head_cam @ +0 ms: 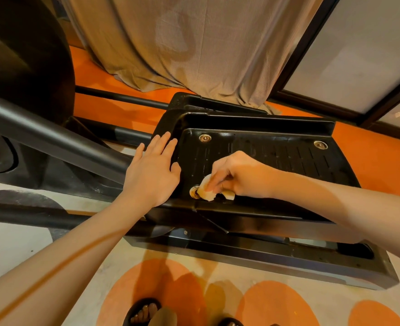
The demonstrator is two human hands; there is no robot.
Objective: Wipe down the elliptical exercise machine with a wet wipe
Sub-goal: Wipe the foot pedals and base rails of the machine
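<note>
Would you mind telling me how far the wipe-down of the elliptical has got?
Nothing shows as finished. In hand: the right hand presses the wet wipe around the near bolt of the foot pedal, while the left hand lies flat on the pedal's front edge. Probably left: the far bolts, the arm bar and the base rail.

Warm, rather dim indoor light tinted the whole view orange, glare glinted off the glossy black pedal (265,158) and its metal bolts (204,138), soft shadows pooled under the machine, and the wide lens bent the edges (the curtain (182,43) looked slightly blurred, perhaps from motion).
</note>
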